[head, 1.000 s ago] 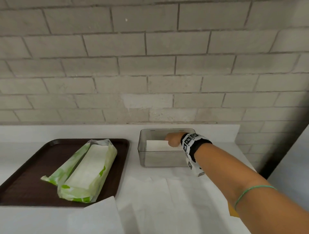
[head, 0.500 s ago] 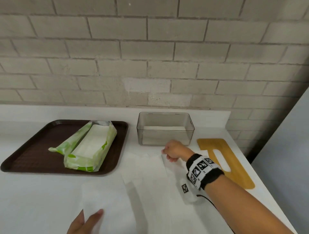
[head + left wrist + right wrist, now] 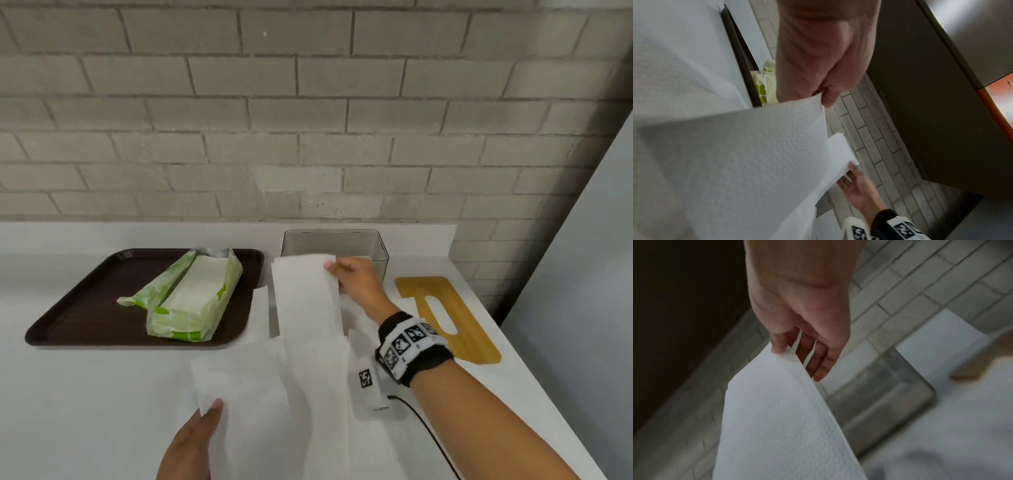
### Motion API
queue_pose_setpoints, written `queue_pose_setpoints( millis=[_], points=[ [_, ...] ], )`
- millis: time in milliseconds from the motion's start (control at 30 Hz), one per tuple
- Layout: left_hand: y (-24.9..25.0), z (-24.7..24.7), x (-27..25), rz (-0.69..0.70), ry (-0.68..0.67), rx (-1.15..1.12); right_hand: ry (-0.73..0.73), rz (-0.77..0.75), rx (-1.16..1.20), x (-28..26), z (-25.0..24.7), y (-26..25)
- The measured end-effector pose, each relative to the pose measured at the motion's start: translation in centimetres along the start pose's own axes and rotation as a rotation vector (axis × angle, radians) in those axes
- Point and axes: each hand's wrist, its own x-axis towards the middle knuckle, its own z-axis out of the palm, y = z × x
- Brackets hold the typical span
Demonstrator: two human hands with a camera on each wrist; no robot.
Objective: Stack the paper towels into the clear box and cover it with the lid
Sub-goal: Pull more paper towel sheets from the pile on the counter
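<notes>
Nearest the camera, the left hand (image 3: 191, 442) pinches the near corner of a paper towel (image 3: 239, 394) between thumb and fingers; in the left wrist view the thumb presses the sheet's edge against the curled fingers (image 3: 829, 97). This towel lies partly on the white table (image 3: 85, 394), among other unfolded sheets spread in front of the person.

Just beyond and to the right, the right hand (image 3: 352, 281) holds up the far end of a second paper towel strip (image 3: 305, 301). The right wrist view shows the thumb (image 3: 780, 345) on top of the sheet and the fingers underneath, so the hand grasps the towel by its top edge. The strip hangs from that grip down toward the table, its lower part lying over the other sheets. A wrist band with black-and-white markers (image 3: 411, 346) sits on the right forearm, a cable trailing from it.

To the left, a dark brown tray (image 3: 68, 318) rests on the table and carries an opened green-and-white pack of paper towels (image 3: 195, 301).

To the right, a flat yellow lid (image 3: 479, 342) with a slot in it lies on the table, apart from the box.

Farthest back, the clear box (image 3: 373, 243) stands near the brick wall (image 3: 308, 120), directly behind the raised towel and the right hand. It is uncovered, and a white layer shows low inside it.
</notes>
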Motion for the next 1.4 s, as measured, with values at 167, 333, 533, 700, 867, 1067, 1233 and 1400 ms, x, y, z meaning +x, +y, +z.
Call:
queue_pose_setpoints(
  millis=[167, 333, 533, 700, 867, 1067, 1233, 1400],
  points=[
    [-0.3, 1.2, -0.2, -0.116, 0.013, -0.208, 0.035, -0.115, -0.033, -1.3, -3.5, -3.5],
    [-0.3, 1.8, -0.1, -0.144, -0.103, -0.36, 0.144, -0.349, 0.115, -4.8, -6.1, -6.4],
    [0.7, 3.3, -0.8, -0.125, -0.228, -0.434, 0.225, -0.55, 0.225, -8.3, -7.6, -9.0],
    [1.9, 4.9, -1.7, -0.091, -0.385, -0.389, 0.12, -0.394, 0.195, -9.6, -4.9, -6.7],
    [2.6, 6.2, -2.9, -0.056, -0.405, -0.328, 0.009, -0.221, -0.076, -11.3, -0.5, -3.8],
    [1.6, 5.9, -2.8, -0.046, -0.367, -0.238, 0.026, -0.281, -0.226, -11.7, 1.4, -3.4],
    [1.4, 3.4, -2.5, -0.073, -0.248, -0.316, 0.04, -0.128, 0.069, -8.4, -2.6, -3.5],
    [0.9, 0.9, -1.8, -0.079, -0.165, -0.408, 0.072, 0.224, -0.025, -5.5, -5.6, 0.4]
  ],
)
